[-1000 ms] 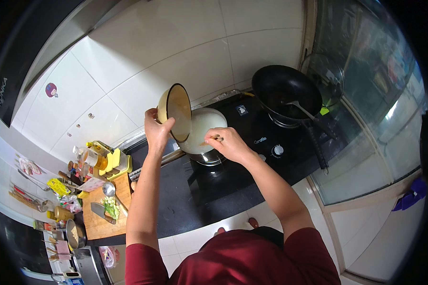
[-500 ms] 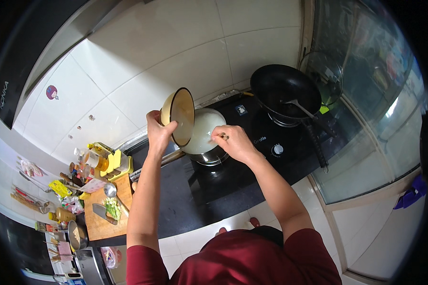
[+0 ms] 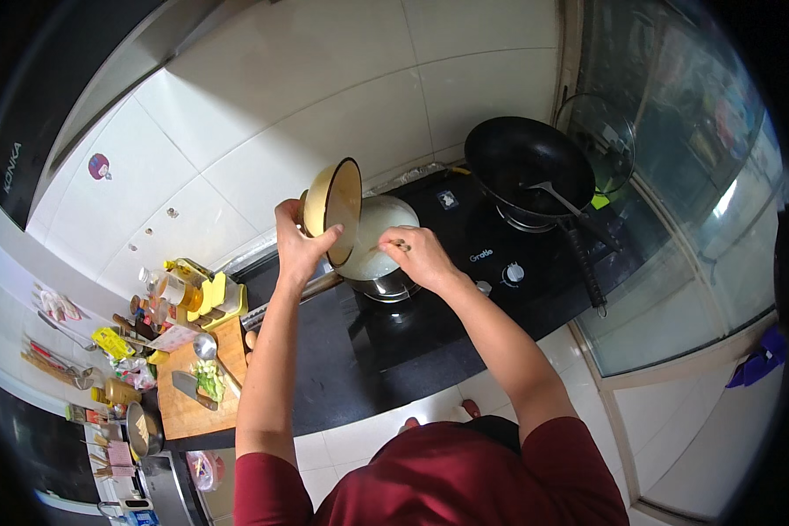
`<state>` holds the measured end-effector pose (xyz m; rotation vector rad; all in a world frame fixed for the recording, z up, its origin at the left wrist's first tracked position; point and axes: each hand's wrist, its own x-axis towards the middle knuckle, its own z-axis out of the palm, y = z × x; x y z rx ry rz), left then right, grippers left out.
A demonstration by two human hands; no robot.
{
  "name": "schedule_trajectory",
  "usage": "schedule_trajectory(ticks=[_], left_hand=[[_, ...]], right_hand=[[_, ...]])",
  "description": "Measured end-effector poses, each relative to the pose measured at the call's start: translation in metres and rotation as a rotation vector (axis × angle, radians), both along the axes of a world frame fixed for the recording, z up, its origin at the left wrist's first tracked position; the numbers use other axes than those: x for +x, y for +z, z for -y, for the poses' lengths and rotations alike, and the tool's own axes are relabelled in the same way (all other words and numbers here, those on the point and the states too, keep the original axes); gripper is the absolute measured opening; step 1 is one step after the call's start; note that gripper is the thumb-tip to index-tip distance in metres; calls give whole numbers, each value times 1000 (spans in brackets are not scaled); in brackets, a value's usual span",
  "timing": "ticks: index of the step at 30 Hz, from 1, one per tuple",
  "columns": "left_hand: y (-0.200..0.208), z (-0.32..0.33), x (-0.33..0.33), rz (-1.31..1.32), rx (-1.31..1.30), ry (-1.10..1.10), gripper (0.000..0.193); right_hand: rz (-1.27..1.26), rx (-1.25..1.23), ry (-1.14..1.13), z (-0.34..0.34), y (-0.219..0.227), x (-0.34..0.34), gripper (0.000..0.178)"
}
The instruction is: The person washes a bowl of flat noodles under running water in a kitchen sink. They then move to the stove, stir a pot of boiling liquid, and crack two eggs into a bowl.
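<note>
Black stovetop point(image 3: 465, 230): hands point(image 3: 300, 245) point(image 3: 421, 259) now closer together.

Bowl point(image 3: 345, 197), centre of frame: pale yellow outside, cream inside, thin black rim line. Pot point(image 3: 382, 288) just right of it: shiny silver; liquid point(image 3: 389, 213) in it is milky white. Thin utensil point(image 3: 402, 246) there: brown. Cooktop point(image 3: 430, 337): glossy black; knob point(image 3: 515, 274) silver-white. Wok point(image 3: 500, 149), upper right: black. Shirt point(image 3: 430, 482), bottom: plain dark red. Cutting board point(image 3: 177, 421), lower left: light wood tan; chopped greens point(image 3: 209, 382) pale to mid green. Wall tiles point(image 3: 342, 96), top: off-white, grey grout grid. Purple item point(image 3: 757, 359), far right.
</note>
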<state>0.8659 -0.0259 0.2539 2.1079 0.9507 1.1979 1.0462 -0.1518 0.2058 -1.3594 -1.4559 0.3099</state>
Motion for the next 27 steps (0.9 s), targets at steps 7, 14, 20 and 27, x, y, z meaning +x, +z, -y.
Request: schedule_trajectory(ticks=[7, 14, 20, 27], left_hand=[[-1, 2, -5, 12, 4, 6, 76], [1, 4, -11, 0, 40, -3, 77], [4, 8, -5, -20, 1, -1, 78], [-8, -3, -12, -8, -46, 21, 78]], right_hand=[[-51, -145, 141, 14, 18, -5, 13], [-13, -99, -38, 15, 23, 5, 15], [3, -67, -46, -2, 9, -1, 13], [-120, -14, -193, 17, 25, 9, 9]])
